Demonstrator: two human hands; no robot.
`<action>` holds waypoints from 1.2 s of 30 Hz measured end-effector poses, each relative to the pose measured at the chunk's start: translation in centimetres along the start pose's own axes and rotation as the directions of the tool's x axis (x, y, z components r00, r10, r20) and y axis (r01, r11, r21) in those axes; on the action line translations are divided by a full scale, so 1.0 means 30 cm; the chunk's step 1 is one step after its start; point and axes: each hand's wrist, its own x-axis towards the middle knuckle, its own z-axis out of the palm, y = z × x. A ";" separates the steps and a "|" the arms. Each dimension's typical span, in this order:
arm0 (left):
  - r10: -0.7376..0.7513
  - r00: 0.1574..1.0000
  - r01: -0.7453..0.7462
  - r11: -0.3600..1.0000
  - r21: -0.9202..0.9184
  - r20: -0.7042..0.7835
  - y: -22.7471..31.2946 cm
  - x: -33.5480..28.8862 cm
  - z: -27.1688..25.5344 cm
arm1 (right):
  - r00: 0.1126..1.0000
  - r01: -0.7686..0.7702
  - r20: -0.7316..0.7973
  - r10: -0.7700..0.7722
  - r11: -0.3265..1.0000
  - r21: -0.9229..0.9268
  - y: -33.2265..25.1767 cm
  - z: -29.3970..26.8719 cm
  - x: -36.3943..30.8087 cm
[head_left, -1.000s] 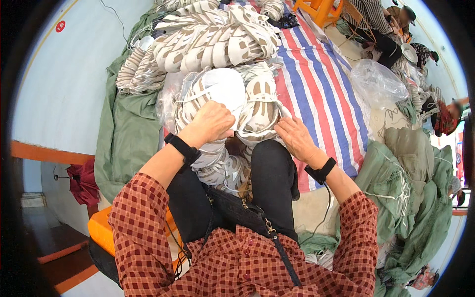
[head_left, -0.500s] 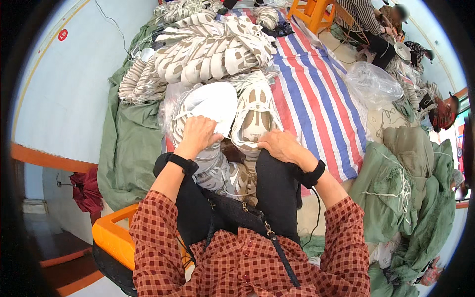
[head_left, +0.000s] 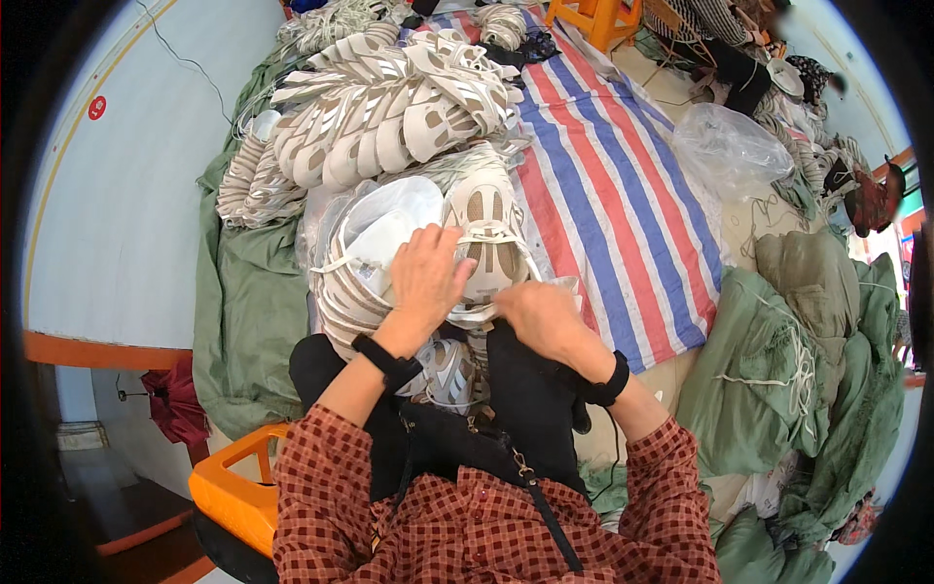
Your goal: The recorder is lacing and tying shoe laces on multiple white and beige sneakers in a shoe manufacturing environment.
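L hand [head_left: 425,277]: once it'd shifted right off the white pad [head_left: 384,234], it sat btwn the L bundle [head_left: 345,302] & the shoe upper [head_left: 486,209], thumb & fingers spread, thumb by the upper's L side.
R hand [head_left: 545,316]: curled more than ½ sec earlier, thumb & index looked pinched on the upper's nr rim, tho tips were half hidden.
Shoe upper: lay toe-away, tan-&-white, laced, just R of the bundle, above the R knee.
Change for the work: both hands were now at the one upper, vs split btwn pad & upper before; pad was left lying atop the bundle, untended.
Behind: big heap of uppers [head_left: 389,122], unmoved.
R side: striped sheet [head_left: 623,195] on the floor, w/ clear plastic bag [head_left: 732,146] beyond.
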 end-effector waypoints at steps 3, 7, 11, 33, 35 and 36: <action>0.037 0.999 -0.037 0.999 0.015 0.017 0.013 0.034 0.059 | 0.960 -0.204 -0.126 0.250 0.933 0.295 0.058 -0.037 0.099; 0.069 0.994 -0.079 0.990 0.113 0.089 0.009 0.094 0.085 | 0.871 -0.052 -0.452 0.193 0.951 0.306 0.108 0.009 0.192; -0.131 0.942 0.193 0.964 -0.181 0.309 -0.014 0.116 0.055 | 0.864 -0.034 -0.504 0.017 0.999 -0.026 0.122 0.041 0.202; -0.272 0.727 0.649 0.571 -0.503 0.630 -0.058 0.024 -0.125 | 0.935 -0.034 -0.335 0.118 0.969 0.246 0.209 -0.027 0.165; -0.185 0.701 0.710 0.265 -0.652 0.688 -0.108 -0.015 -0.282 | 0.957 0.008 -0.214 0.196 0.719 0.695 0.260 -0.069 0.091; -0.132 0.734 0.677 0.083 -0.731 0.666 -0.145 -0.038 -0.365 | 0.986 -0.010 -0.036 0.162 0.273 0.962 0.294 -0.093 0.041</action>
